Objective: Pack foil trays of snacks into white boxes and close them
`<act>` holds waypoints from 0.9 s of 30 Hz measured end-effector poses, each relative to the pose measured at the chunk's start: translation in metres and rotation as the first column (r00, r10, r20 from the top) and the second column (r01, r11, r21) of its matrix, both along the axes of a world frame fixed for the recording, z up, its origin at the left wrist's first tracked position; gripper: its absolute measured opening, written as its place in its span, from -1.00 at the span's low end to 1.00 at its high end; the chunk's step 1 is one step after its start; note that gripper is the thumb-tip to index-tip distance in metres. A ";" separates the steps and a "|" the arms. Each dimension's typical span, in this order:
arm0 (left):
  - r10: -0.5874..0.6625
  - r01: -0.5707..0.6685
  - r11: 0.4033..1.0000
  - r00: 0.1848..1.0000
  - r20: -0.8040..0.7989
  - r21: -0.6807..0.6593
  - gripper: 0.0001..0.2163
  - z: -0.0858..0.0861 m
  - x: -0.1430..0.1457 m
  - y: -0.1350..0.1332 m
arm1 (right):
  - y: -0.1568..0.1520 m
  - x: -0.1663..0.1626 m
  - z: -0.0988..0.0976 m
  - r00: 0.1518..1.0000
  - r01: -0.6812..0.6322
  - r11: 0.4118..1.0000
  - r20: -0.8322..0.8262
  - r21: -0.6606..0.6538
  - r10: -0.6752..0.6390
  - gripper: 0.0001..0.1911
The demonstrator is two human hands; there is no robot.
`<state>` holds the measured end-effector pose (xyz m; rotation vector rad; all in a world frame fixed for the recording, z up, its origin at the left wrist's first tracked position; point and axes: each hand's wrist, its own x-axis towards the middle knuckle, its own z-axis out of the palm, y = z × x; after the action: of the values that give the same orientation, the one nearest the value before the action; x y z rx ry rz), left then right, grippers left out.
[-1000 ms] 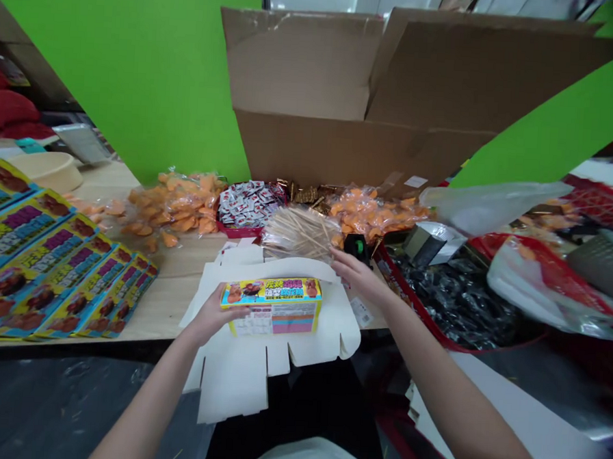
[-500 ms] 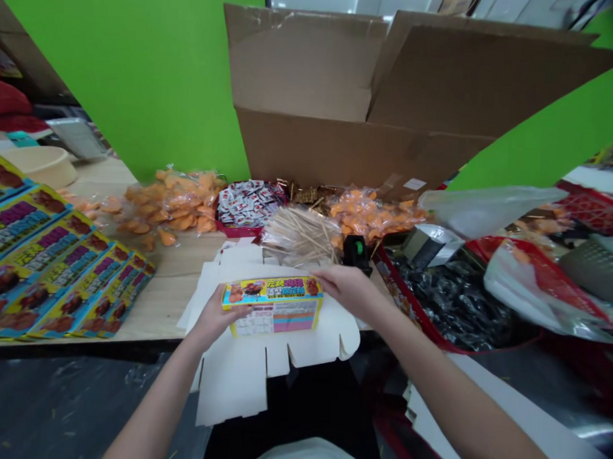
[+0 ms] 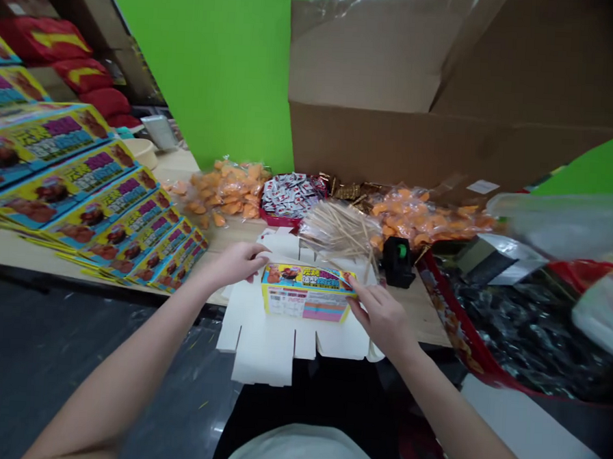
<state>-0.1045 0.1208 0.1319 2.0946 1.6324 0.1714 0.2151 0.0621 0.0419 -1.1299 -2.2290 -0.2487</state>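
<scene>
A small yellow and blue printed carton stands on a pile of flat, white die-cut cardboard blanks in front of me. My right hand grips its right end, thumb on the near side and fingers at the top corner. Just off the carton's upper left corner is my left hand, fingers curled together; what they hold, if anything, is too small to make out. Behind the carton lies a clear bag of thin wooden sticks. A black tape dispenser with a green core sits to the right.
Stacked printed cartons lean along the left. At the back are bagged orange pieces, a red tray of small sachets and a big brown cardboard box. A red bin of black packets stands right.
My left hand has let go of the carton's left end and moved to its upper left corner. My right hand has shifted lower on the right end. The view has turned left.
</scene>
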 end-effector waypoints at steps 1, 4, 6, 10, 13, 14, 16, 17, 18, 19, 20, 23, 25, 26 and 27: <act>0.027 -0.027 0.999 1.000 -0.006 -0.032 -0.65 0.000 0.005 -0.001 | 0.000 -0.001 0.000 1.000 0.003 1.000 0.007 0.004 -0.003 -0.53; 0.057 -0.049 0.993 0.996 -0.064 0.110 -0.57 -0.015 0.014 -0.017 | -0.002 -0.005 -0.002 1.000 -0.003 1.000 -0.023 0.015 0.003 -0.54; 0.049 -0.011 0.970 0.987 -0.151 0.243 -0.53 -0.029 0.014 -0.034 | -0.005 -0.005 -0.005 0.998 -0.025 1.000 -0.064 0.015 0.026 -0.53; -0.089 0.164 0.910 0.974 -0.206 0.382 -0.46 -0.050 0.003 -0.066 | -0.009 0.001 -0.005 0.992 -0.042 0.999 -0.122 0.016 0.044 -0.58; -0.318 0.356 0.833 0.935 -0.160 0.423 -0.44 -0.057 -0.003 -0.081 | 0.000 0.008 0.004 0.993 -0.052 0.998 -0.104 -0.024 0.050 -0.52; -0.356 0.391 0.814 0.920 -0.163 0.430 -0.47 -0.057 -0.002 -0.084 | 0.004 0.010 0.007 0.995 -0.076 0.996 -0.069 -0.054 0.073 -0.46; -0.372 0.411 0.801 0.911 -0.177 0.435 -0.51 -0.054 0.004 -0.085 | 0.014 0.013 0.011 0.990 -0.138 0.985 0.020 -0.106 0.141 -0.40; -0.369 0.411 0.803 0.912 -0.181 0.432 -0.51 -0.052 0.010 -0.085 | 0.018 0.014 0.011 0.984 -0.160 0.981 0.061 -0.114 0.167 -0.43; -0.365 0.410 0.809 0.912 -0.186 0.421 -0.48 -0.049 0.018 -0.084 | 0.020 0.014 0.009 0.980 -0.170 0.980 0.087 -0.105 0.179 -0.48; -0.359 0.409 0.819 0.913 -0.196 0.403 -0.46 -0.046 0.028 -0.082 | 0.019 0.013 0.005 0.979 -0.170 0.982 0.101 -0.087 0.178 -0.53; -0.336 0.398 0.834 0.916 -0.219 0.382 -0.45 -0.044 0.039 -0.079 | 0.017 0.013 0.000 0.982 -0.156 0.986 0.101 -0.061 0.161 -0.55; -0.258 0.378 0.862 0.901 -0.348 0.339 -0.51 -0.042 0.069 -0.070 | 0.001 0.014 -0.025 0.995 -0.097 0.995 0.032 0.005 0.097 -0.53; -0.242 0.393 0.856 0.879 -0.411 0.335 -0.49 -0.043 0.079 -0.064 | -0.007 0.024 -0.043 0.994 -0.041 0.999 -0.105 -0.016 0.039 -0.52; -0.244 0.402 0.850 0.873 -0.423 0.340 -0.48 -0.043 0.081 -0.061 | -0.008 0.032 -0.052 0.974 0.019 0.998 -0.222 -0.060 -0.031 -0.51; -0.241 0.405 0.846 0.871 -0.427 0.348 -0.48 -0.044 0.081 -0.059 | -0.005 0.042 -0.059 0.916 0.106 0.984 -0.371 -0.142 -0.152 -0.51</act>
<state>-0.0231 0.0616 0.0877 2.8641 1.4911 0.0175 0.2568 0.0573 -0.0175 -1.2706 -1.8463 0.0521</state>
